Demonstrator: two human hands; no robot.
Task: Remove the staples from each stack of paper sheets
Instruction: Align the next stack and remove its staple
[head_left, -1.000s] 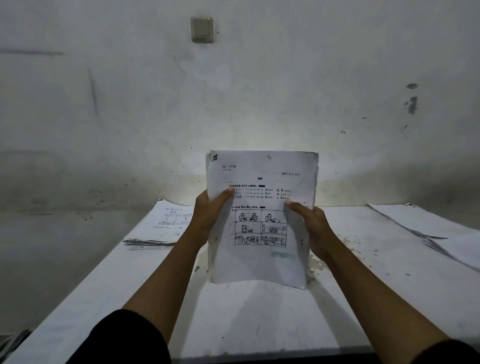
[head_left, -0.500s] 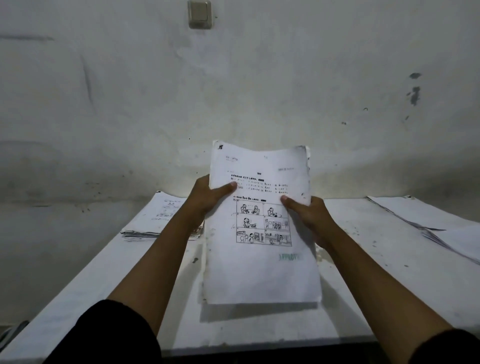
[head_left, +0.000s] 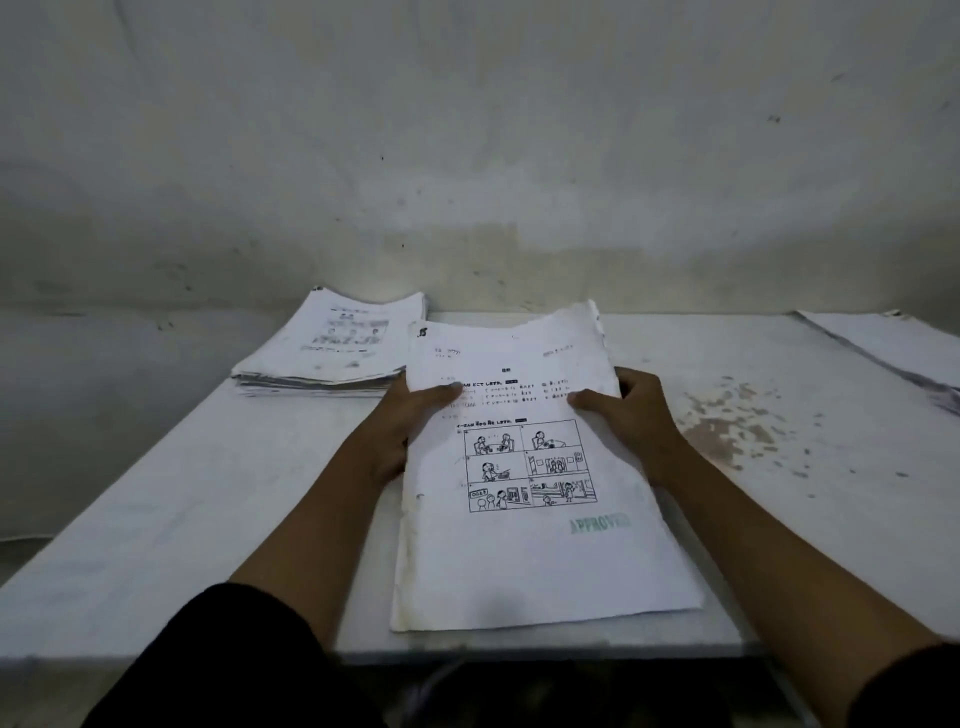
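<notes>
Held stack of paper sheets (head_left: 524, 467), shown lying nearly flat over the near half of the desk (head_left: 182, 493), its lower edge close to the desk's front edge and its far end slightly raised. The top sheet carries printed lines of text, a six-panel cartoon grid and a green stamp reading APPROVED; a small dark mark at the top left corner (head_left: 422, 332) may be the staple, though it is too small to tell. The left hand (head_left: 400, 421) holds the stack's left edge, thumb lying across the top sheet and fingers hidden beneath, so its grip pinches the paper; the right hand (head_left: 628, 410) does likewise on the right edge, thumb on top, fingers curled round the margin. Both forearms reach in from dark sleeves at the bottom of the view. A second pile of sheets (head_left: 332, 348) rests on the far left of the desk, just behind the held stack, and further papers (head_left: 883, 348) lie at the far right, well apart. Brownish flecks mark the desk surface to the right of the hands. No staple remover or loose staple is visible. As a judgement, the stack in hand appears unworked, its staple yet to be drawn, and whether either of the other piles is finished cannot be told.
</notes>
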